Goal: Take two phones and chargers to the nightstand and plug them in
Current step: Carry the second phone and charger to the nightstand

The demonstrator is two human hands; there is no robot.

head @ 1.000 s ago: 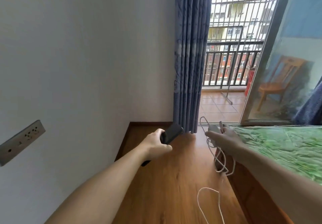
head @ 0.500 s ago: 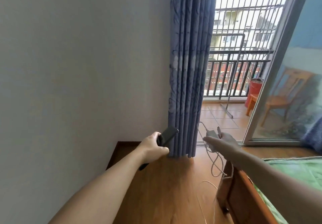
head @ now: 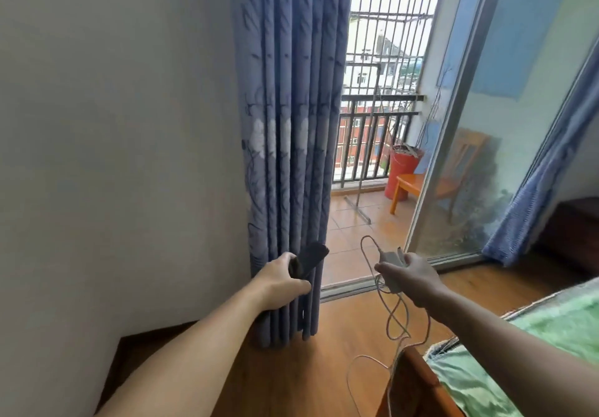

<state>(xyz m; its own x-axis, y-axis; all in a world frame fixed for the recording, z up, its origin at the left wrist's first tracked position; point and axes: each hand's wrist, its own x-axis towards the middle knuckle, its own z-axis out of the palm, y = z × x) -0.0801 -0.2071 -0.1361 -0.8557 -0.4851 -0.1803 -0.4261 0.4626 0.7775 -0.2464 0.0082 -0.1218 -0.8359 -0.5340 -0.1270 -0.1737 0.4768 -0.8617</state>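
My left hand [head: 281, 279] grips dark phones [head: 309, 259], held out in front of the blue curtain; how many it holds is hard to tell. My right hand [head: 413, 279] holds white chargers [head: 393, 262] at about the same height, a little to the right. Their white cables [head: 393, 316] loop down from the hand toward the floor past the bed corner. A dark wooden nightstand [head: 573, 232] shows at the far right, beyond the bed.
The blue curtain [head: 285, 144] hangs straight ahead beside the white wall [head: 113, 157]. An open sliding glass door [head: 470, 164] leads to a tiled balcony with a red bucket [head: 403, 170]. The bed with green cover [head: 531, 352] fills the lower right; wood floor [head: 308, 368] lies between.
The view has swung right and up: the wall socket left the frame and the nightstand came into sight. Both hands keep their hold and stay in front of me.
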